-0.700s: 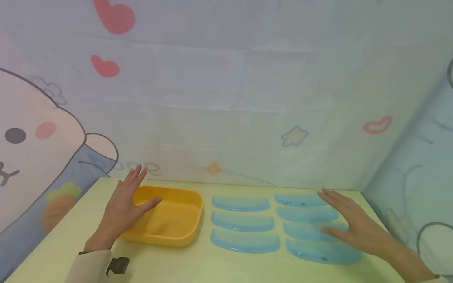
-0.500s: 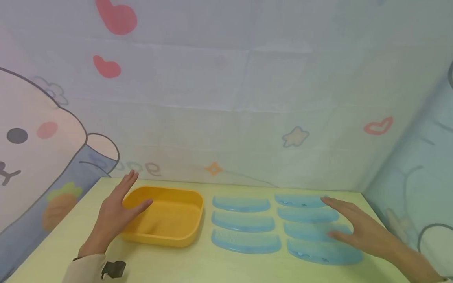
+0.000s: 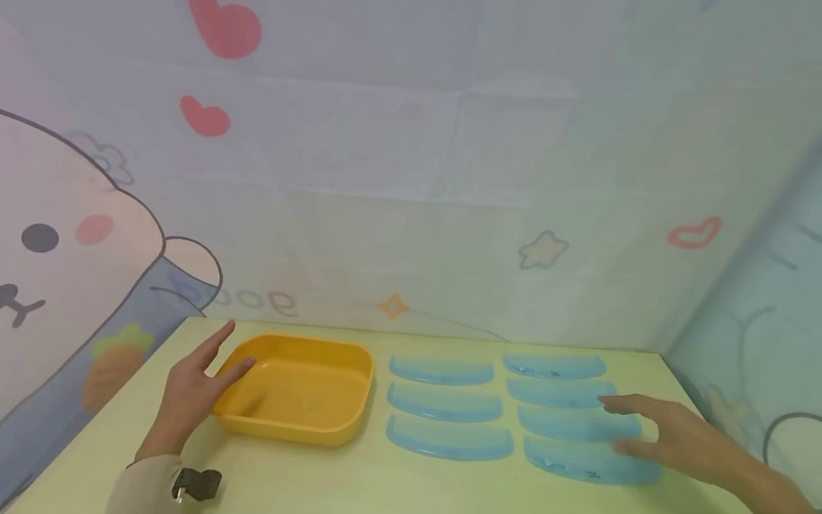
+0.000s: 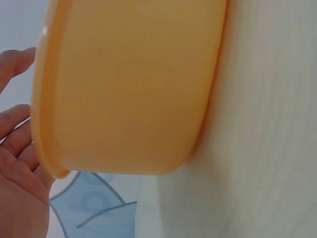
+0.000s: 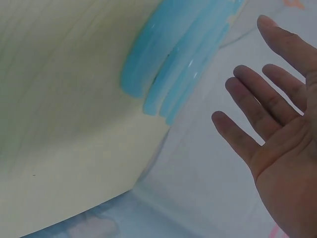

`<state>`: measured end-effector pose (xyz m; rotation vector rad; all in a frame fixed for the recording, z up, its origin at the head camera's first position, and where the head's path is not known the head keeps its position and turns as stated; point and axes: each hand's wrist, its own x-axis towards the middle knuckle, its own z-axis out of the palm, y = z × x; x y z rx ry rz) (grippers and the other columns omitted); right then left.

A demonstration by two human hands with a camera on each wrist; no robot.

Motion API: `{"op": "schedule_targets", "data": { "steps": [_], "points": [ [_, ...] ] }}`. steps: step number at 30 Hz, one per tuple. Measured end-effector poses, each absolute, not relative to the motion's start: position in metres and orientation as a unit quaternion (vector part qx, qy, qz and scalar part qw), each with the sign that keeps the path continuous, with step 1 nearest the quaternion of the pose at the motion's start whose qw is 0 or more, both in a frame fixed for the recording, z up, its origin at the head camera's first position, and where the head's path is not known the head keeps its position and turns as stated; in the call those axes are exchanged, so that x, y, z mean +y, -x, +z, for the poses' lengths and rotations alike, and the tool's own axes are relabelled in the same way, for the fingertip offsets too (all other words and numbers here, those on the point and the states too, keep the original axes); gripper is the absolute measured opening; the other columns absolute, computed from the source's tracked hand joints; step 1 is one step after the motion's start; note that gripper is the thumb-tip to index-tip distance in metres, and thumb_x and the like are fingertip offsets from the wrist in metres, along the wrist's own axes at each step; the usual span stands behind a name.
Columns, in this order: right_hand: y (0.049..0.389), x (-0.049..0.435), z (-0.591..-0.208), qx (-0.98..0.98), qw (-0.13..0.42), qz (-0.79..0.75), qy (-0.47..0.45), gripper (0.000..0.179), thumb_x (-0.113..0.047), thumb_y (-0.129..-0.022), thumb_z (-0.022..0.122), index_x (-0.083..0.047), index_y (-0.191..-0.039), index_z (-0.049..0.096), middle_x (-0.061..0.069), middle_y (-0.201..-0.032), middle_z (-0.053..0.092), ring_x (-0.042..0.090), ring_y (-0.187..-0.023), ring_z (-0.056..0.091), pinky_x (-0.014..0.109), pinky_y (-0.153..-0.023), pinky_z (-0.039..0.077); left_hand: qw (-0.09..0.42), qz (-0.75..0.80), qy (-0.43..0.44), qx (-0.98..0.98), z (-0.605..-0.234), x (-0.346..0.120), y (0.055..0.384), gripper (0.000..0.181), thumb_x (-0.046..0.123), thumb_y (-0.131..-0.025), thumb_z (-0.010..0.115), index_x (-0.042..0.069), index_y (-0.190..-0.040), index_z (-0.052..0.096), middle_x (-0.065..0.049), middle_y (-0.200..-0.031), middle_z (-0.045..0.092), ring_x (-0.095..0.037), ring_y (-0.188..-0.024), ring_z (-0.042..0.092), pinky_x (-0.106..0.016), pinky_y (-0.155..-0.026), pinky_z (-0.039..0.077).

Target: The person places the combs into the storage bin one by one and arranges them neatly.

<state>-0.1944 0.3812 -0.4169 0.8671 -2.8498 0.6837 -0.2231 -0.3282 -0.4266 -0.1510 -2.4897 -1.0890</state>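
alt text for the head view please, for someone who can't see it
A person's left hand is by the left side of a yellow tray; their right hand is over some of seven blue combs on a pale table. The combs lie in two columns, three next to the tray and four farther right. A cartoon-print backdrop hangs behind.

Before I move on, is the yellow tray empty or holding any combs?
Empty: in the head view, the yellow tray shows only its bare inside, and seven blue combs lie on the table beside it.
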Motion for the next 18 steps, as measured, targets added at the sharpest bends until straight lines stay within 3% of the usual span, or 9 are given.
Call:
{"op": "schedule_targets", "data": {
  "steps": [2, 4, 6, 9, 11, 14, 16, 18],
  "points": [
    [0.193, 0.384, -0.419, -0.931, 0.023, 0.230, -0.283, 0.060, -0.032, -0.090, 0.086, -0.014, -0.143, 0.065, 0.003, -0.128, 0.074, 0.000, -0.118, 0.060, 0.029, -0.081, 0.058, 0.199, -0.396, 0.046, -0.895, -0.429, -0.330, 0.223, 0.076, 0.030, -0.099, 0.078, 0.009, -0.163, 0.043, -0.028, -0.158, 0.046, -0.059, -0.135, 0.048, -0.067, -0.103, 0.045],
    [0.193, 0.387, -0.422, -0.927, 0.012, 0.237, -0.290, 0.056, -0.029, -0.091, 0.086, -0.011, -0.140, 0.067, 0.003, -0.125, 0.074, 0.001, -0.115, 0.062, 0.029, -0.079, 0.058, 0.191, -0.402, 0.040, -0.895, -0.432, -0.332, 0.223, 0.073, 0.031, -0.102, 0.076, 0.007, -0.163, 0.044, -0.028, -0.157, 0.047, -0.057, -0.136, 0.048, -0.047, -0.107, 0.050],
    [0.193, 0.390, -0.425, -0.922, 0.004, 0.243, -0.301, 0.052, -0.026, -0.091, 0.086, -0.009, -0.136, 0.068, 0.002, -0.123, 0.074, 0.001, -0.113, 0.063, 0.029, -0.078, 0.058, 0.191, -0.406, 0.043, -0.893, -0.437, -0.335, 0.223, 0.069, 0.030, -0.104, 0.073, 0.003, -0.161, 0.045, -0.029, -0.156, 0.047, -0.057, -0.135, 0.049, -0.023, -0.101, 0.051],
    [0.195, 0.393, -0.429, -0.918, -0.006, 0.248, -0.310, 0.046, -0.025, -0.090, 0.087, -0.008, -0.130, 0.070, 0.000, -0.121, 0.075, 0.002, -0.109, 0.064, 0.028, -0.078, 0.057, 0.195, -0.413, 0.047, -0.888, -0.444, -0.339, 0.224, 0.063, 0.025, -0.105, 0.070, -0.001, -0.158, 0.048, -0.029, -0.154, 0.050, -0.047, -0.136, 0.053, 0.000, -0.091, 0.039],
    [0.196, 0.395, -0.432, -0.915, -0.007, 0.248, -0.317, 0.043, -0.025, -0.090, 0.087, -0.009, -0.126, 0.072, -0.001, -0.121, 0.075, 0.001, -0.107, 0.064, 0.028, -0.078, 0.058, 0.198, -0.420, 0.050, -0.884, -0.449, -0.341, 0.225, 0.059, 0.022, -0.106, 0.069, -0.003, -0.155, 0.050, -0.029, -0.153, 0.052, -0.023, -0.138, 0.055, 0.001, -0.091, 0.038],
    [0.198, 0.398, -0.437, -0.907, -0.003, 0.249, -0.339, 0.041, -0.022, -0.088, 0.089, -0.008, -0.122, 0.072, -0.001, -0.118, 0.075, 0.002, -0.105, 0.065, 0.028, -0.077, 0.058, 0.206, -0.430, 0.052, -0.878, -0.453, -0.343, 0.227, 0.052, 0.018, -0.107, 0.068, -0.005, -0.152, 0.054, -0.027, -0.150, 0.055, 0.014, -0.128, 0.046, 0.000, -0.094, 0.038],
    [0.200, 0.399, -0.441, -0.899, 0.002, 0.251, -0.359, 0.040, -0.020, -0.086, 0.090, -0.007, -0.120, 0.073, -0.001, -0.117, 0.075, 0.004, -0.103, 0.066, 0.028, -0.077, 0.059, 0.212, -0.439, 0.056, -0.871, -0.455, -0.344, 0.228, 0.049, 0.014, -0.106, 0.067, -0.006, -0.150, 0.056, -0.027, -0.149, 0.055, 0.026, -0.118, 0.040, 0.000, -0.095, 0.037],
    [0.202, 0.400, -0.444, -0.892, -0.001, 0.257, -0.372, 0.039, -0.018, -0.086, 0.090, -0.006, -0.119, 0.073, -0.001, -0.116, 0.075, 0.005, -0.102, 0.066, 0.028, -0.077, 0.059, 0.219, -0.445, 0.057, -0.867, -0.456, -0.344, 0.229, 0.046, 0.008, -0.106, 0.066, -0.008, -0.148, 0.056, -0.029, -0.147, 0.056, 0.028, -0.114, 0.040, -0.001, -0.093, 0.039]
  ]
}}
